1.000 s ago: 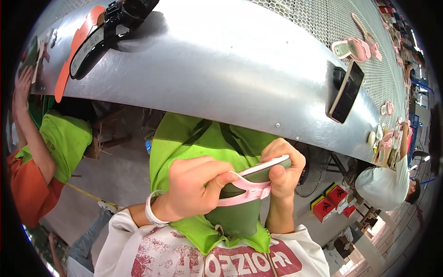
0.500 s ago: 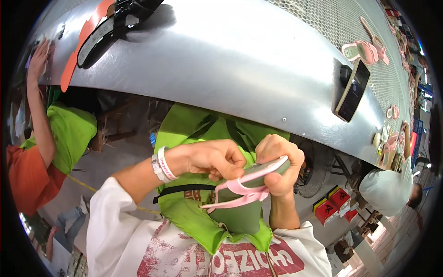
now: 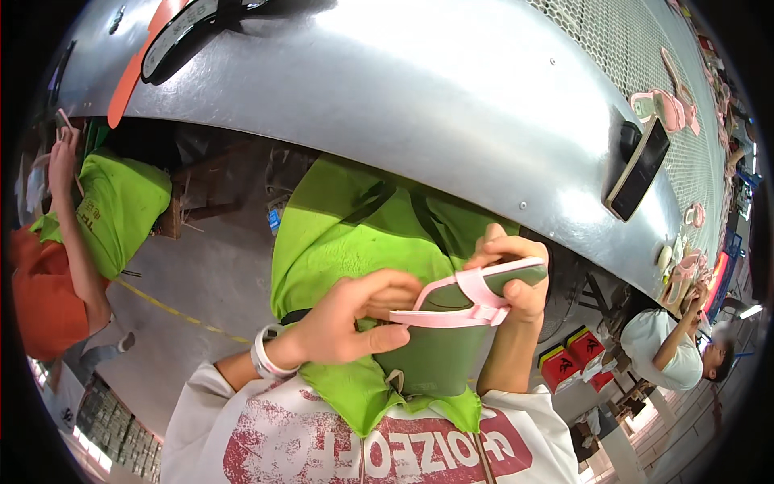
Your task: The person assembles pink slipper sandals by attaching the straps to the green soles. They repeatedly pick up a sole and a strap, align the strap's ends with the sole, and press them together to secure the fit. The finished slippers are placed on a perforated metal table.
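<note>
My right hand (image 3: 516,278) grips a sandal (image 3: 476,302) with a dark green footbed and pink straps, its thumb on the footbed end. The sandal lies sideways above my lap. My left hand (image 3: 355,319) is at the other end, with its fingers behind the pink strap and its thumb stretched out below, apart from them. Part of the left fingers is hidden by the strap. Under the sandal, against my bright green apron (image 3: 347,234), is a smooth olive-green piece (image 3: 431,359) whose kind I cannot make out.
A metal workbench (image 3: 363,105) runs across ahead. A phone (image 3: 638,171) leans at its right, near pink sandals (image 3: 665,109) on a mesh surface. At the upper left a black sandal (image 3: 181,40) overlaps an orange strip (image 3: 127,85). Co-workers sit left and right; red boxes (image 3: 568,359) stand on the floor.
The sandal has turned flatter, its footbed showing more. My left hand has gone from a pinch at the strap to a spread thumb. My view has shifted slightly.
</note>
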The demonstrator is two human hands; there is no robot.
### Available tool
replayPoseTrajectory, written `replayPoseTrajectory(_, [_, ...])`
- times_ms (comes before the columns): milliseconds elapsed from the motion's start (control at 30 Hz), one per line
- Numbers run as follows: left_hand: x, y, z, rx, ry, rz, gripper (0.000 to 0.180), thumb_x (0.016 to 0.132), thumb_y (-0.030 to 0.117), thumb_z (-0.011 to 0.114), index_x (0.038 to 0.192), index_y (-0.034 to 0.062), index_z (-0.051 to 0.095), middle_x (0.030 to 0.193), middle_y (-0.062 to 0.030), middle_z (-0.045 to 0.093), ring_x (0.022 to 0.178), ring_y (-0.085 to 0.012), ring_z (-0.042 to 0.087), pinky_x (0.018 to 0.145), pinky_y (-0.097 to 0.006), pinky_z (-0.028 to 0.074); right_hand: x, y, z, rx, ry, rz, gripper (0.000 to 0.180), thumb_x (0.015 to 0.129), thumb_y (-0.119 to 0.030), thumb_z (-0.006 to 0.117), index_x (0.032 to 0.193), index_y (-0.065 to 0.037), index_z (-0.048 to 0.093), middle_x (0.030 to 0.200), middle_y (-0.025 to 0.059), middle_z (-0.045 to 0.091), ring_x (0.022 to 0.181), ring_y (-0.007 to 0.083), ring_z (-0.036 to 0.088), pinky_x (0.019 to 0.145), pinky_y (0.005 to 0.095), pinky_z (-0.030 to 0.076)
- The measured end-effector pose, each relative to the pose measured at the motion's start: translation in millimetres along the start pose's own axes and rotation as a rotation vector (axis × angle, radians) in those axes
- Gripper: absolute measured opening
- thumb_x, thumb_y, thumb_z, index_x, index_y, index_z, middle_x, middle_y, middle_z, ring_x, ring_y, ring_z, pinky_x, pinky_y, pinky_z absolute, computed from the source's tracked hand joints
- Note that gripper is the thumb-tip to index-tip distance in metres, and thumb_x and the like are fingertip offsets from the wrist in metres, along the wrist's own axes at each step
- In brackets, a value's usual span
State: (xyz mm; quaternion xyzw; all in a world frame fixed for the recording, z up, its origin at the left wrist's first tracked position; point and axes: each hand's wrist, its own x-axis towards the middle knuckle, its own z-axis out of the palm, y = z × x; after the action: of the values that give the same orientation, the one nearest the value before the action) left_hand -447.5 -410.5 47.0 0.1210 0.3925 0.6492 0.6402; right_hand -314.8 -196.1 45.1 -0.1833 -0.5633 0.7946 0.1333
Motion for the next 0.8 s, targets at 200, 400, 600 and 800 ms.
replayPoseTrajectory(200, [-1.7, -1.7, 9.9, 0.451, 0.152, 0.103, 0.021, 0.087, 0.017, 0.069, 0.086, -0.0036, 0.062, 0.073, -0.0078, 0.069, 0.06, -0.0114, 0.065, 0.052, -0.024, 0.048, -2.4, 10.0, -3.7, 0.095, 0.018, -0.074, 0.044, 0.071, -0.031, 0.074, 0.093, 0.007, 0.069, 0.082, 0.0194, 0.071, 0.069, 0.0154, 0.045, 0.057, 0.0295, 0.037])
replayPoseTrajectory(400, [42.0, -19.9, -11.7, 0.057, -0.147, -0.301, 0.031, 0.08, 0.025, 0.078, 0.081, -0.0027, 0.065, 0.066, -0.0011, 0.063, 0.049, -0.0067, 0.052, 0.044, -0.02, 0.038, -9.8, 29.2, -4.0, 0.38, 0.029, -0.226, 0.035, 0.072, -0.03, 0.075, 0.09, -0.001, 0.068, 0.085, 0.0157, 0.071, 0.068, 0.014, 0.039, 0.057, 0.0289, 0.029])
replayPoseTrajectory(600, [52.7, -54.5, -12.2, -0.335, -0.352, -0.412, 0.05, 0.07, 0.034, 0.084, 0.095, -0.0041, 0.064, 0.078, -0.0037, 0.064, 0.061, -0.0067, 0.057, 0.052, -0.019, 0.044, -6.9, 31.4, 0.7, 0.505, -0.05, -0.299, 0.035, 0.073, -0.032, 0.075, 0.091, -0.004, 0.067, 0.085, 0.0135, 0.07, 0.069, 0.0135, 0.037, 0.058, 0.0288, 0.027])
replayPoseTrajectory(800, [3.7, 25.3, 19.5, 0.122, 0.159, -0.192, 0.036, 0.087, 0.013, 0.07, 0.113, -0.0085, 0.059, 0.101, -0.0117, 0.066, 0.091, -0.0131, 0.063, 0.08, -0.026, 0.052, 3.2, -31.6, 24.4, -0.118, 0.126, -0.103, 0.029, 0.061, -0.019, 0.074, 0.082, 0.001, 0.072, 0.077, 0.0132, 0.071, 0.062, 0.0125, 0.045, 0.057, 0.0275, 0.033])
